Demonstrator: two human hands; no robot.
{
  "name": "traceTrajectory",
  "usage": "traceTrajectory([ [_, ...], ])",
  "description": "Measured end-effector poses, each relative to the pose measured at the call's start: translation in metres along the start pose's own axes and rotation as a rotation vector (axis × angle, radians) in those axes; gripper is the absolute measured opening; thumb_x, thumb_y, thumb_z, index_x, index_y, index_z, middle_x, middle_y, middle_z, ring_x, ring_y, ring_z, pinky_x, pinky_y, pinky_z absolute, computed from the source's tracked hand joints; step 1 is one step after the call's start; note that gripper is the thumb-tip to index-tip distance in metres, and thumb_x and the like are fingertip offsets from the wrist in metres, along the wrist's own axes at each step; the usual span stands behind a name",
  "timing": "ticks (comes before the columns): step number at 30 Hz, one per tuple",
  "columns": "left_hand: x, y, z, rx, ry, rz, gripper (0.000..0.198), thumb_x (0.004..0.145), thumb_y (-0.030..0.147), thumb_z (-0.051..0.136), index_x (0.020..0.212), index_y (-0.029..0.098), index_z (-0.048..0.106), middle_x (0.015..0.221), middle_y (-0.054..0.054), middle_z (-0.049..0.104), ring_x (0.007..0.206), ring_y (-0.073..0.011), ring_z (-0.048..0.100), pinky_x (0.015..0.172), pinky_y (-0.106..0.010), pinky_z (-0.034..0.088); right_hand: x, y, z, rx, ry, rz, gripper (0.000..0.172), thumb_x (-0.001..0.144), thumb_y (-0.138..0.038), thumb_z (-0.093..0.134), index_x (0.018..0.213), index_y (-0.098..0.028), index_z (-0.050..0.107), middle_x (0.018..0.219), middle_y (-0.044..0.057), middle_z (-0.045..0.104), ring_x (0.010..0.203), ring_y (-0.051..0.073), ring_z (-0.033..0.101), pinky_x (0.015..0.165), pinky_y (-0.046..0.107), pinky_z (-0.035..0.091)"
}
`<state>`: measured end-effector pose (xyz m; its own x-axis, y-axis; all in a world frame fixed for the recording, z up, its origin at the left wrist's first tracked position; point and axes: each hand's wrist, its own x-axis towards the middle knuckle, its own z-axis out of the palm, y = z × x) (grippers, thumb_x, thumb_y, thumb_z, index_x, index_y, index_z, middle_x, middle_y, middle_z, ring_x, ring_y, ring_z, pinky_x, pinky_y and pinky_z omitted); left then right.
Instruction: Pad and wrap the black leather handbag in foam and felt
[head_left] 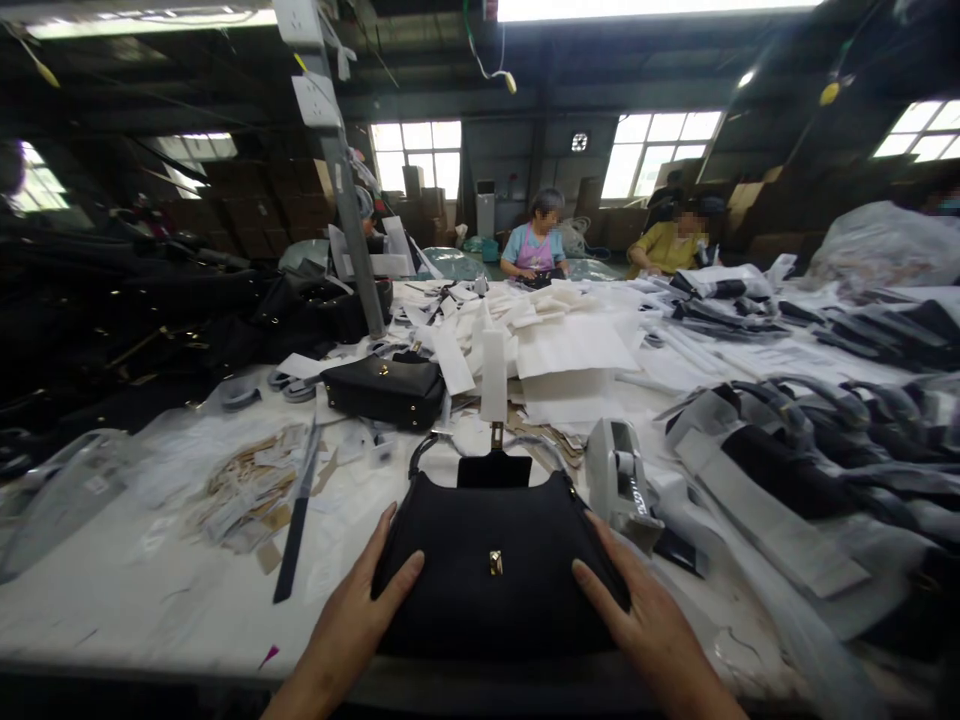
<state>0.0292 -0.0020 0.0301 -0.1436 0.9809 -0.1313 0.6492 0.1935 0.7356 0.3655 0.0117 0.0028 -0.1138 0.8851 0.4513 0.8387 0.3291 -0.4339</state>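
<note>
A black handbag (pixel 457 520) with a small gold turn clasp (pixel 496 562) stands before me at the table's front edge. My left hand (pixel 367 600) grips its left side, thumb on the front face and fingers round the edge. On the right side my right hand (pixel 637 610) grips it the same way. Behind the bag's top edge rises its flap tab (pixel 495 470), with a gold fitting and a strip of white foam (pixel 493 375) above it. The bag's handle (pixel 540 445) looks wrapped in clear film. Its back and base are hidden.
A tape dispenser (pixel 619 470) stands right of the bag. A second black handbag (pixel 386 390) lies behind, left. Paper tags (pixel 247 480) and a dark strap (pixel 296 540) lie left. White foam sheets (pixel 574 345), wrapped bags (pixel 795 470) and a metal post (pixel 352 220) surround. Co-workers (pixel 534 245) sit opposite.
</note>
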Motion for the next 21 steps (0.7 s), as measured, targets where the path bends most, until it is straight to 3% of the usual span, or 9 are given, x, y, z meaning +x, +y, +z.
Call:
traceTrajectory([
  [4,0.013,0.003,-0.004,0.096,-0.075,0.023,0.078,0.090,0.067,0.035,0.152,0.021,0.023,0.157,-0.009,0.032,0.145,-0.0268,0.027,0.119,-0.050,0.021,0.016,-0.003,-0.001,-0.086,-0.001,-0.058,0.046,0.094,-0.045,0.052,0.128,-0.015,0.059,0.120,0.011,0.070,0.105,0.026,0.070,0.083,0.038,0.061],
  [7,0.017,0.005,-0.005,0.281,0.032,0.128,0.070,0.093,0.061,0.036,0.151,0.022,0.028,0.159,-0.011,0.029,0.145,-0.0282,0.028,0.117,-0.052,0.029,0.019,-0.011,-0.003,-0.188,0.054,-0.086,0.044,0.096,-0.042,0.049,0.129,-0.014,0.059,0.126,0.014,0.066,0.104,0.027,0.070,0.080,0.040,0.062],
  [10,0.018,0.011,-0.006,0.521,0.157,0.454,0.051,0.097,0.044,0.040,0.145,0.028,0.039,0.157,-0.008,0.033,0.144,-0.0281,0.031,0.116,-0.056,0.029,0.020,-0.020,-0.007,-0.211,0.021,-0.266,0.044,0.096,-0.037,0.050,0.134,-0.016,0.055,0.137,0.014,0.058,0.122,0.029,0.059,0.097,0.046,0.054],
  [13,0.020,0.018,-0.005,0.660,-0.007,0.798,0.043,0.099,0.038,0.041,0.141,0.029,0.045,0.148,-0.005,0.048,0.139,-0.0246,0.040,0.115,-0.055,0.032,0.025,-0.029,-0.014,-0.174,-0.242,-0.460,0.055,0.092,-0.043,0.058,0.141,-0.021,0.048,0.145,0.011,0.051,0.134,0.030,0.046,0.109,0.051,0.042],
  [15,0.021,0.022,-0.003,0.698,-0.147,0.890,0.056,0.093,0.049,0.052,0.143,0.026,0.042,0.148,-0.008,0.048,0.137,-0.0264,0.044,0.112,-0.053,0.038,0.033,-0.035,-0.019,-0.159,-0.413,-0.488,0.069,0.086,-0.047,0.065,0.146,-0.022,0.042,0.149,0.010,0.045,0.138,0.031,0.041,0.112,0.053,0.037],
  [17,0.022,0.024,-0.001,0.724,-0.215,0.912,0.081,0.079,0.055,0.069,0.147,0.025,0.035,0.152,-0.012,0.042,0.139,-0.0309,0.040,0.109,-0.054,0.041,0.041,-0.040,-0.024,-0.156,-0.523,-0.481,0.081,0.079,-0.045,0.072,0.149,-0.022,0.037,0.152,0.011,0.040,0.140,0.032,0.037,0.115,0.054,0.032],
  [19,0.022,0.024,0.001,0.735,-0.239,0.909,0.098,0.069,0.048,0.081,0.150,0.027,0.028,0.155,-0.013,0.036,0.141,-0.0330,0.036,0.110,-0.056,0.039,0.048,-0.043,-0.026,-0.156,-0.587,-0.487,0.089,0.075,-0.041,0.077,0.151,-0.024,0.032,0.155,0.011,0.035,0.143,0.032,0.031,0.118,0.054,0.025],
  [21,0.022,0.023,0.002,0.734,-0.243,0.903,0.101,0.067,0.036,0.083,0.150,0.028,0.026,0.155,-0.013,0.035,0.141,-0.0327,0.036,0.111,-0.056,0.037,0.053,-0.044,-0.024,-0.158,-0.619,-0.499,0.095,0.073,-0.037,0.078,0.152,-0.025,0.027,0.157,0.010,0.031,0.145,0.032,0.027,0.119,0.055,0.021],
])
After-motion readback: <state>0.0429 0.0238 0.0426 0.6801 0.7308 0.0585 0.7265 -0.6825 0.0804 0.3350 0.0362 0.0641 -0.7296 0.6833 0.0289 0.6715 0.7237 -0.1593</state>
